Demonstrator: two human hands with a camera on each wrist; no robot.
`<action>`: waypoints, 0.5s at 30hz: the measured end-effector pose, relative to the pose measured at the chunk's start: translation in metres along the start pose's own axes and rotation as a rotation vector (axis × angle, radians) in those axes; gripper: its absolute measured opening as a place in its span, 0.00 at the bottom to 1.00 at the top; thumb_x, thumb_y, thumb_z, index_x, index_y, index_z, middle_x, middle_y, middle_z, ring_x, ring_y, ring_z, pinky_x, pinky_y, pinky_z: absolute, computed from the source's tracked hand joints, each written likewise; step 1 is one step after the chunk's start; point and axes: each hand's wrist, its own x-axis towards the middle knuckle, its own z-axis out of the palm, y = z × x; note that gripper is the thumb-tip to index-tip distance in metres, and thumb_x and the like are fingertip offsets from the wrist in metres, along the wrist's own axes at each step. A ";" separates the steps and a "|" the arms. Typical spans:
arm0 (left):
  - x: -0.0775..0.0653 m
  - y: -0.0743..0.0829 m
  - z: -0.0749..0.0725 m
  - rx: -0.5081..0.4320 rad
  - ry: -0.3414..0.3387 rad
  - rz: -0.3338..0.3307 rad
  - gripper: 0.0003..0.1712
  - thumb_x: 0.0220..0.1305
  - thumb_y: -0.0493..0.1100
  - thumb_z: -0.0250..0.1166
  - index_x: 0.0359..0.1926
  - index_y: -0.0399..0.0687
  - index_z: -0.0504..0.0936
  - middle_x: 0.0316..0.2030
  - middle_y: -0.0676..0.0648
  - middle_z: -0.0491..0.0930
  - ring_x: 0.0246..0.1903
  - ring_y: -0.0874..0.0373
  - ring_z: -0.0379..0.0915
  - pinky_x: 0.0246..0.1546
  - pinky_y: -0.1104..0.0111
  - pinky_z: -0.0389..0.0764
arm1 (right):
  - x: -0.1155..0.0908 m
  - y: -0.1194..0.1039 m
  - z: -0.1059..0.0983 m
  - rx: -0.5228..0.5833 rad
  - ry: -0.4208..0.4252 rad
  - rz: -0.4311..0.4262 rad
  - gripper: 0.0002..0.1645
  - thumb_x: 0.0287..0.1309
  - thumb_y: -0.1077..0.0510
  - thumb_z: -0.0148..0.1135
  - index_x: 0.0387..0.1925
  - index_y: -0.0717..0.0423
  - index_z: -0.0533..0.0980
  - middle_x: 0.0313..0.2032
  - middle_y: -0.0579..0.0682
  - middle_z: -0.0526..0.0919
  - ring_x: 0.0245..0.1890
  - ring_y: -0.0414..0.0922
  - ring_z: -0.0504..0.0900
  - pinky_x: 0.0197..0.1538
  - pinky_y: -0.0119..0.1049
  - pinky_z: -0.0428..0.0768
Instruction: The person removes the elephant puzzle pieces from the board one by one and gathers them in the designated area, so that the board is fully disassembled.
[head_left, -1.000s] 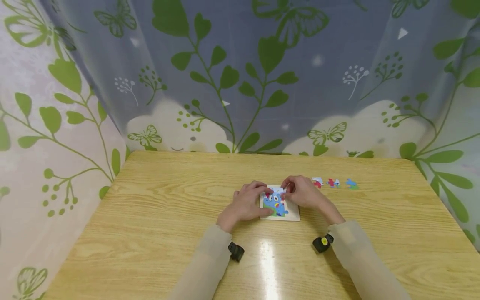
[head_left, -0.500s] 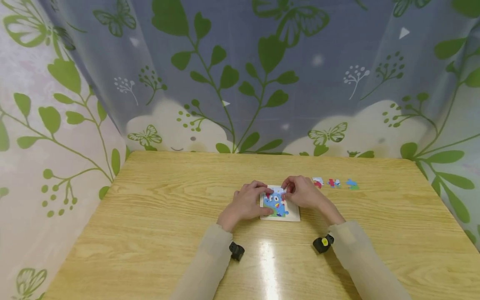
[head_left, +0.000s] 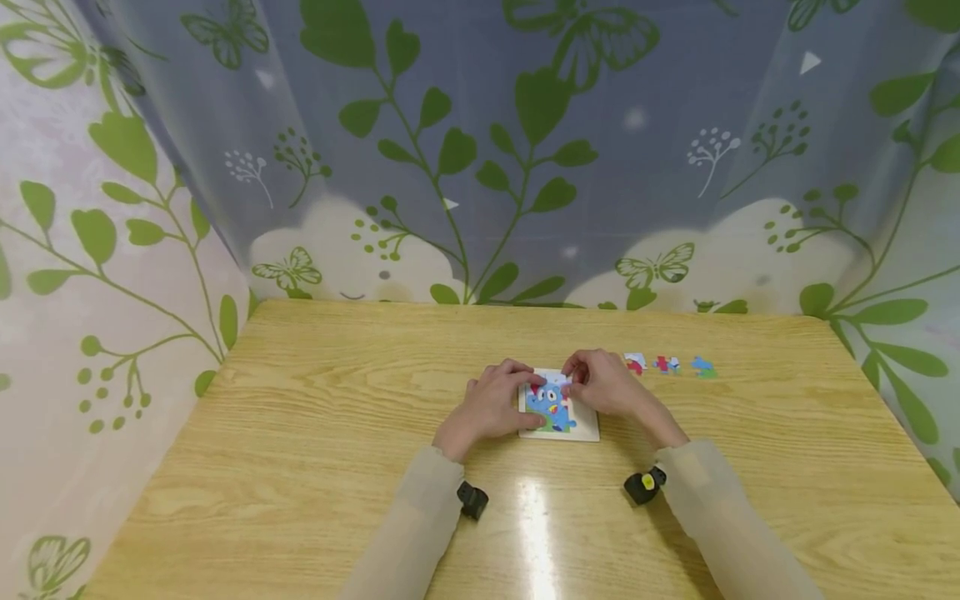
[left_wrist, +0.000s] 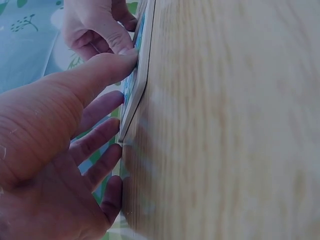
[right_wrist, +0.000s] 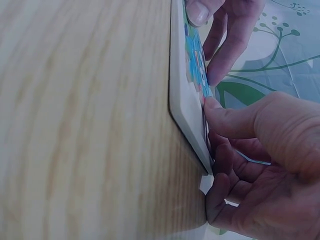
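A small square jigsaw puzzle board (head_left: 588, 427) lies flat on the table, with a blue cartoon animal (head_left: 553, 398) assembled over its left part and bare pale backing along the right. My left hand (head_left: 487, 406) rests on the board's left side, thumb and index finger spread and pressing on the picture. From the right, my right hand (head_left: 609, 384) pinches a puzzle piece at the picture's upper right, mostly hidden by the fingers. In the right wrist view, the right thumb (right_wrist: 232, 120) lies on the piece at the board's surface, with the other fingers curled beyond the edge.
Three loose pieces lie in a row right of the board: a red and white one (head_left: 635, 363), a red and blue one (head_left: 666, 364) and a blue and green one (head_left: 702, 367). Patterned curtains (head_left: 480, 150) enclose the wooden table (head_left: 337, 400) at the back and sides.
Both hands and the board stay almost in place. The head view has shifted very slightly.
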 end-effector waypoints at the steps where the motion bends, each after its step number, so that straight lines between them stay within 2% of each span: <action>1: 0.000 0.000 0.000 0.001 0.002 0.000 0.32 0.62 0.56 0.72 0.67 0.59 0.78 0.70 0.50 0.70 0.70 0.43 0.62 0.64 0.38 0.63 | 0.000 0.000 0.000 0.001 0.001 0.000 0.07 0.60 0.63 0.68 0.40 0.61 0.80 0.28 0.50 0.79 0.28 0.42 0.72 0.35 0.34 0.70; 15: 0.001 0.000 0.000 0.005 0.004 -0.026 0.36 0.61 0.57 0.74 0.68 0.56 0.76 0.68 0.50 0.71 0.70 0.44 0.63 0.66 0.41 0.63 | 0.000 0.000 0.000 0.010 -0.004 0.009 0.08 0.60 0.62 0.70 0.40 0.61 0.80 0.28 0.50 0.78 0.28 0.42 0.72 0.35 0.34 0.70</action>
